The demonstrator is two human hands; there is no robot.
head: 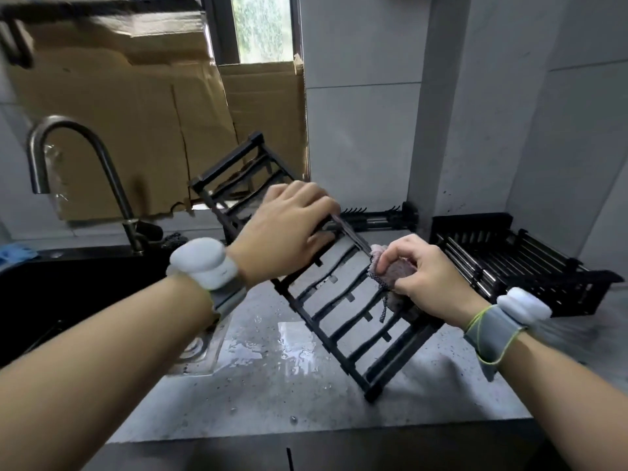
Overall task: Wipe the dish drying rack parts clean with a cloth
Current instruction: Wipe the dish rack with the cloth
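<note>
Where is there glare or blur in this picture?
Head view: glare on the wet patch of the grey speckled countertop; motion blur beside the right hand at its wristband; the black slatted rack panel stays fairly sharp; wide-angle bending tilts the walls.

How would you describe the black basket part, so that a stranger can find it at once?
Start at the grey countertop and go to its far right corner by the wall. The black basket sits there, untouched, beyond the right hand. Unlike the flat slatted rack panel held by the left hand, it has raised sides and shiny metal rods inside.
</note>
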